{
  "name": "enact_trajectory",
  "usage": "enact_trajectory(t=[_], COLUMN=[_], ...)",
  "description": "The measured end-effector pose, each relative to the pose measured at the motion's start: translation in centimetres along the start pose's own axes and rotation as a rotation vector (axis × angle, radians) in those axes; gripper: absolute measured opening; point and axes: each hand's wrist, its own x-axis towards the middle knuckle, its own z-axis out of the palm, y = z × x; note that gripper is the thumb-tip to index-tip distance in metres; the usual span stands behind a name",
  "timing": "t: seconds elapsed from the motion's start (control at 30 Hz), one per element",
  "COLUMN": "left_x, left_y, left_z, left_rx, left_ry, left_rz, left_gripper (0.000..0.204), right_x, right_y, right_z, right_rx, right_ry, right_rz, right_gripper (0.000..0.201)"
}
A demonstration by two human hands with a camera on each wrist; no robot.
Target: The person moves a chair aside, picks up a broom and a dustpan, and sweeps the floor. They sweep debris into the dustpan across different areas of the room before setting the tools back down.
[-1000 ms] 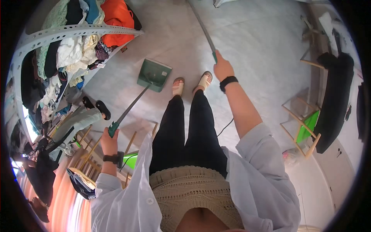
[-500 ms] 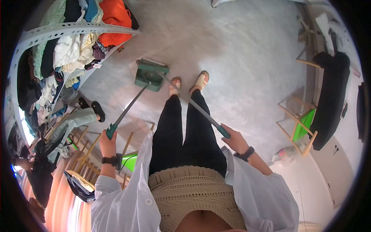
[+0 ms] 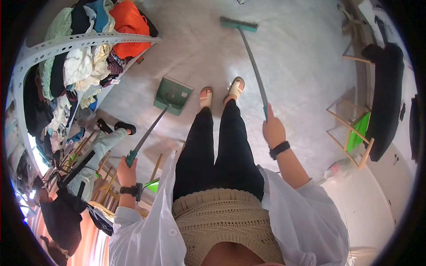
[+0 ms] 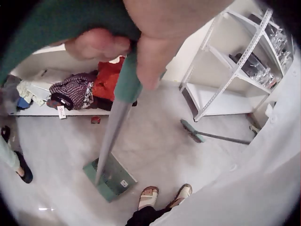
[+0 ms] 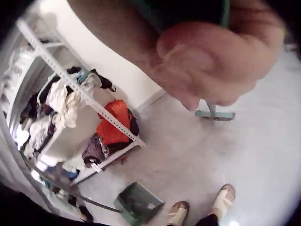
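Observation:
My left hand (image 3: pixel 127 174) grips the green handle end of a long-handled dustpan (image 3: pixel 173 95), whose green pan lies on the floor left of the sandalled feet. In the left wrist view the fingers curl round that handle. The right hand (image 3: pixel 274 132) holds the upper end of a broom's grey pole (image 3: pixel 255 66). The broom's green head (image 3: pixel 239 25) is on the floor well ahead of the feet, apart from the dustpan. In the right wrist view the fingers are curled, and the head (image 5: pixel 215 115) shows beyond them.
A white metal shelf (image 3: pixel 88 39) stacked with clothes stands at the left. Another person's legs (image 3: pixel 106 144) and dark shoes are below it. Wooden-legged chairs with green parts (image 3: pixel 358 131) stand on both sides. A black padded object (image 3: pixel 387 104) is at the right, and a plastic bag (image 3: pixel 338 170) lies near it.
The broom head has swung from over the dustpan to the floor far ahead, and my right hand has moved forward from beside the hip. The left hand keeps its grip on the dustpan handle.

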Motion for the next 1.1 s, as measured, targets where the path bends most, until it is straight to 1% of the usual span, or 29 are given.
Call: enact_trajectory(t=[0.03, 0.07, 0.13, 0.17, 0.2, 0.23, 0.33, 0.37, 0.47, 0.5, 0.6, 0.67, 0.7, 0.73, 0.77, 0.8, 0.9, 1.0, 1.03, 1.07, 1.1], left_x=[0.0, -0.2, -0.3, -0.3, -0.3, -0.3, -0.4, -0.5, -1.1, -1.4, -2.6, -3.5, -3.7, -3.8, -4.1, -4.0, -4.1, -4.4, -4.5, -4.5, -4.4], left_y=[0.0, 0.0, -0.1, -0.1, -0.1, -0.1, -0.3, -0.6, -2.8, -3.8, -7.3, -9.3, -9.4, -9.5, -9.3, -8.9, -9.0, -9.7, -9.9, -9.9, -9.8], left_z=[0.0, 0.0, 0.0, 0.1, 0.1, 0.0, -0.1, 0.0, 1.1, 1.4, 1.4, 2.0, 1.9, 1.8, 2.1, 2.3, 3.2, 4.1, 4.2, 4.2, 4.1], left_rx=[-0.01, -0.019, -0.016, -0.005, 0.005, 0.004, -0.011, -0.026, -0.049, -0.055, -0.03, 0.005, 0.032, 0.061, 0.05, 0.075, 0.126, 0.123, 0.115, 0.106, 0.112], left_ry=[0.016, 0.032, 0.045, 0.041, 0.037, 0.028, 0.02, 0.027, 0.05, 0.054, -0.071, -0.093, -0.1, -0.107, -0.072, -0.087, -0.118, -0.111, -0.117, -0.118, -0.122], left_rz=[0.013, 0.024, 0.028, 0.025, 0.022, 0.018, 0.007, 0.004, -0.012, -0.016, 0.012, 0.016, 0.014, 0.013, 0.056, 0.051, 0.05, 0.065, 0.063, 0.063, 0.059], left_gripper=[0.038, 0.038, 0.037, 0.037, 0.037, 0.037, 0.038, 0.038, 0.038, 0.038, 0.039, 0.035, 0.035, 0.034, 0.031, 0.031, 0.03, 0.031, 0.032, 0.032, 0.032], right_x=[-0.8, -2.0, -4.5, -6.1, -7.2, -7.9, -8.2, -8.0, -7.3, -7.6, -7.4, -7.8, -7.9, -8.0, -8.1, -8.2, -9.1, -9.9, -9.9, -9.7, -8.8], right_y=[-0.4, -0.4, -0.3, 0.0, -0.3, -0.5, 0.2, 1.0, -0.7, -0.2, -3.6, -4.2, -4.5, -4.8, -5.0, -5.1, -3.4, -2.5, -2.5, -2.0, -3.3], right_z=[0.8, 2.0, 3.7, 4.3, 4.3, 4.1, 3.4, 3.7, 0.5, 1.0, -1.9, -1.1, -0.7, -0.4, -0.1, 0.2, 3.6, 5.9, 6.8, 7.1, 5.8], right_rx=[-0.099, -0.104, 0.022, 0.039, 0.055, 0.096, 0.313, 0.393, 0.462, 0.403, 0.207, 0.212, 0.216, 0.214, 0.211, 0.207, 0.235, 0.271, 0.362, 0.46, 0.557], right_ry=[-0.021, -0.043, -0.19, -0.229, -0.267, -0.378, -0.522, -0.538, -0.647, -0.487, -0.569, -0.505, -0.471, -0.476, -0.482, -0.489, -0.511, -0.639, -0.581, -0.742, -0.898], right_rz=[0.017, 0.01, -0.002, -0.057, -0.112, -0.075, -0.088, -0.101, -0.038, -0.186, -0.044, -0.092, -0.119, -0.1, -0.079, -0.058, -0.12, -0.157, -0.256, -0.077, 0.108], right_gripper=[0.063, 0.063, 0.063, 0.064, 0.064, 0.065, 0.064, 0.062, 0.061, 0.06, 0.062, 0.065, 0.067, 0.067, 0.067, 0.067, 0.067, 0.065, 0.063, 0.063, 0.063])
